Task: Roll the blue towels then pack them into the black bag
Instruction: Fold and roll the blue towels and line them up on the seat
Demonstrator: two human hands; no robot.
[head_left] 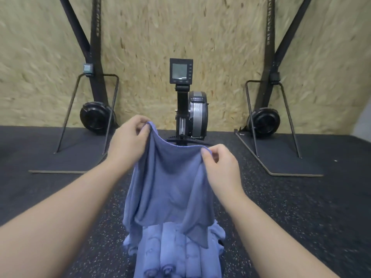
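I see my left hand [128,137] and my right hand [218,167] both raised over the black speckled rubber floor [281,207], each pinching one top corner of a soft blue cloth towel [168,187]; the left fingers [143,130] clamp the higher corner, the right fingers [206,154] clamp the lower one, so the top edge sags between them and slopes down toward the right; the towel hangs with its long axis running top to bottom, its lower hem ragged and dropping to a point on the right side.

Below the hanging cloth lies a row of rolled blue towels [176,255], packed side by side with their long axes running away from me; I count about four rolls, though the hanging towel covers their far ends and the frame cuts off the near ones; looser blue cloth bunches at both sides of the row.

Open floor lies to the left and right of my forearms; ahead, a black rowing machine with a square monitor [181,71] stands just past the towel's top edge; two black ski trainer stands [96,97] flank it, one on each side, against the pale chipboard wall [180,27].
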